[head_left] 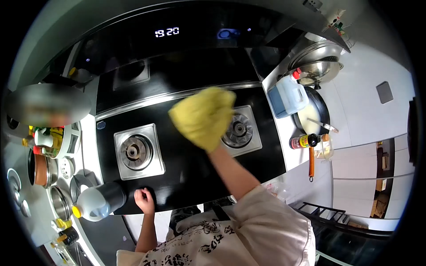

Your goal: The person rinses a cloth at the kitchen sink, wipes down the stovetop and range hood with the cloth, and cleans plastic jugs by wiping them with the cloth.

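A yellow cloth (pixel 203 116), blurred at its edges, is spread over the black glass cooktop (pixel 184 177), partly covering the right burner (pixel 239 128). My right hand (pixel 214 150) is closed on this cloth, which hides the fingers; only the wrist end shows. Near the front edge of the cooktop, my left hand (pixel 144 200) rests with its fingers curled in and nothing visible in them. The left burner (pixel 134 152), with its square metal plate, lies ahead of that hand.
A large yellow-capped jug (pixel 100 201) lies left of my left hand. Right of the cooktop are a blue-grey jug (pixel 288 95) with a red cap, a pan (pixel 317 111), a sauce bottle (pixel 304 141) and metal lids (pixel 317 55). A range hood (pixel 195 31) overhangs the back.
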